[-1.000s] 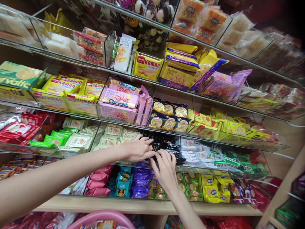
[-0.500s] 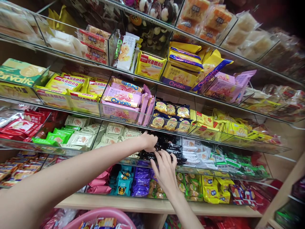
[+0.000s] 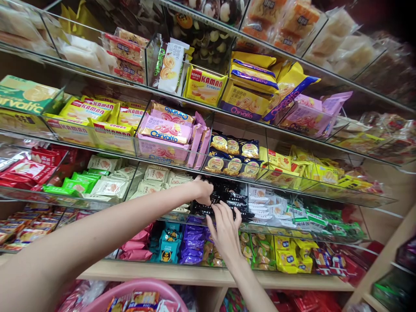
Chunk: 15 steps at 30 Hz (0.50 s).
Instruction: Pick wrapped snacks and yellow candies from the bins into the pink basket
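Observation:
Black snack packets (image 3: 232, 199) lie in a clear shelf compartment at the centre. My left hand (image 3: 203, 190) reaches into its left side, fingers curled at the packets; what they hold, if anything, is hidden. My right hand (image 3: 226, 225) rests at the compartment's front edge, fingers spread and touching the black packets. Cream-coloured packets (image 3: 152, 180) fill the compartment left of my hands, and white packets (image 3: 266, 206) the one to the right.
Clear dividers and front panels (image 3: 325, 190) edge the tiers. Above are navy cookie packs (image 3: 234, 147) and pink Carvalfo packs (image 3: 165, 130). Below stand purple packets (image 3: 192, 245) and a wooden ledge (image 3: 182, 274). A pink basket (image 3: 162, 286) with snacks is at the bottom.
The view has shifted slightly, and more of the pink basket shows. Both hands stay at the black packets with almost the same pose.

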### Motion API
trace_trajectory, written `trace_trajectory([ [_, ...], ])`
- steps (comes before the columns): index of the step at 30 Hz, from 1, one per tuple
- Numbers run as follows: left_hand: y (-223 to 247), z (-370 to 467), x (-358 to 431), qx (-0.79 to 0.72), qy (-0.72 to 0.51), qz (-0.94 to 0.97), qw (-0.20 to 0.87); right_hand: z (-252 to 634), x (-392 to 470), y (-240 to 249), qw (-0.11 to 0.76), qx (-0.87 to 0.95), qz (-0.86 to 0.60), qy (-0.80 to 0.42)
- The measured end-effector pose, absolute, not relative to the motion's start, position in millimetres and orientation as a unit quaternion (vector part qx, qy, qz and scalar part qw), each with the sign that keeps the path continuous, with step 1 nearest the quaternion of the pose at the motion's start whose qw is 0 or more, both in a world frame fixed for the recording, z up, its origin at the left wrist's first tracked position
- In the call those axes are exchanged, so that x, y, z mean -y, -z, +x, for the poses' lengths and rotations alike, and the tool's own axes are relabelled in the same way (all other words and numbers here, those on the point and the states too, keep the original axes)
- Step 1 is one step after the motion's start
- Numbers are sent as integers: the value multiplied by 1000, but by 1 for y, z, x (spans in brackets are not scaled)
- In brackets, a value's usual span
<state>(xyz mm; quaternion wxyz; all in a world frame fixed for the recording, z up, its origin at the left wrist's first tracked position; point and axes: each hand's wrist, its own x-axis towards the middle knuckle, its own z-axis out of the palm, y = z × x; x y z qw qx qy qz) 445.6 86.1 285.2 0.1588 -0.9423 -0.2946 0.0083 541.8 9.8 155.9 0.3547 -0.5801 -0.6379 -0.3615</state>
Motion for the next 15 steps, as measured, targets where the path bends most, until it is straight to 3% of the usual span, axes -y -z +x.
trace_trajectory([
  [15, -294, 468, -108, 330, -6, -943, 48, 543, -12, -152, 358, 620, -585, 381],
])
